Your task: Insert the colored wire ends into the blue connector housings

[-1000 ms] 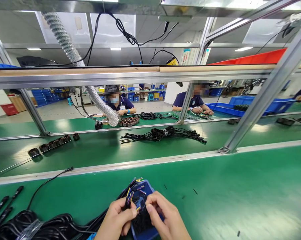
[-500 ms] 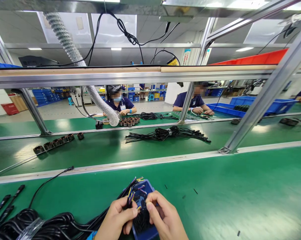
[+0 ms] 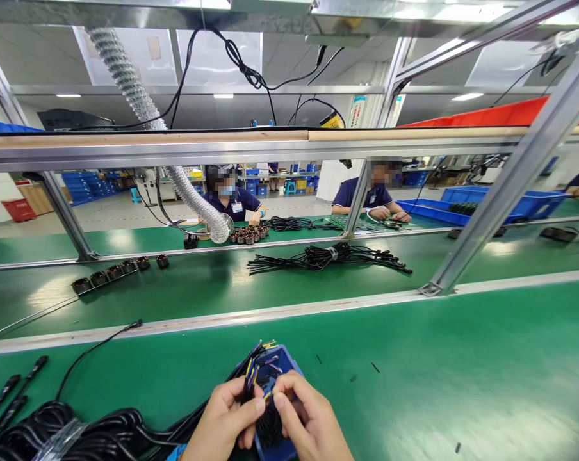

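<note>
The left hand (image 3: 229,413) pinches the bunched wires (image 3: 252,374) between thumb and fingers, over the bin (image 3: 285,360)'s left edge, one yellow tip standing out toward the right hand (image 3: 313,416); that hand's thumb and forefinger are pressed together right at the tip, though I cannot tell whether anything small is between them; this looks like fine fingertip work on a single wire end, so the left pinch would do best close behind the tip, firm enough to stop it bending but loose enough not to crush the strands; the right fingers should come in straight along the wire, with light pressure, as a skewed push could splay or kink it; the other ends fan toward the bin's far edge and are best held aside, so that none snags; the cables (image 3: 177,430) trail left to the coil (image 3: 102,435) on the table (image 3: 438,358), and a little slack there would spare the pinch any pull; working above the bin's black bits (image 3: 270,430) also lets a dropped piece fall inside.
</note>
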### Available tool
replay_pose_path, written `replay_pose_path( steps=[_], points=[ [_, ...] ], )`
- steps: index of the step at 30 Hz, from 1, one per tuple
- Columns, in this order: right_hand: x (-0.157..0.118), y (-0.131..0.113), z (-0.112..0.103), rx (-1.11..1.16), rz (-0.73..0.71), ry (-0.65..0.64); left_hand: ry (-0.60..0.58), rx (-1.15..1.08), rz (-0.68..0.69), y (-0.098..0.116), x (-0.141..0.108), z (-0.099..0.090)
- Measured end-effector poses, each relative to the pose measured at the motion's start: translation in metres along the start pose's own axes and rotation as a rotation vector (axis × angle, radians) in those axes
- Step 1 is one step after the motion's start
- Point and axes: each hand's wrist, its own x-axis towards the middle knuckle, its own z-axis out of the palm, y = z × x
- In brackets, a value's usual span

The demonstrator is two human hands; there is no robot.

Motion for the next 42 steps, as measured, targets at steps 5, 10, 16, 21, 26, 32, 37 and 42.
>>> replay_pose_path(
  steps=[5, 10, 16, 21, 26, 32, 37, 42],
  points=[
    [0.005, -0.004, -0.006, -0.023, -0.026, -0.023, 0.043, 0.028, -0.004, -0.001, 0.0, 0.002],
    [0.006, -0.01, -0.009, 0.051, 0.019, 0.03, 0.011, 0.039, -0.037, -0.005, 0.001, 0.001],
    [0.005, -0.012, -0.01, 0.037, 0.014, 0.011, 0.018, 0.043, -0.044, -0.001, -0.001, 0.003],
    [0.005, -0.012, -0.013, 0.001, 0.01, -0.023, 0.024, 0.054, -0.037, 0.004, -0.003, 0.005],
    [0.008, -0.014, -0.018, -0.034, 0.002, -0.079, 0.039, 0.055, -0.037, 0.002, -0.002, 0.005],
    [0.012, -0.01, -0.021, -0.129, -0.277, -0.095, 0.037, 0.056, -0.049, 0.002, -0.003, 0.005],
    [0.013, -0.007, -0.025, -0.2, -0.38, -0.019, 0.018, 0.053, -0.046, -0.002, -0.002, 0.005],
    [0.013, -0.014, -0.028, -0.121, -0.269, -0.081, -0.012, 0.083, -0.054, -0.008, -0.001, 0.002]
  ],
)
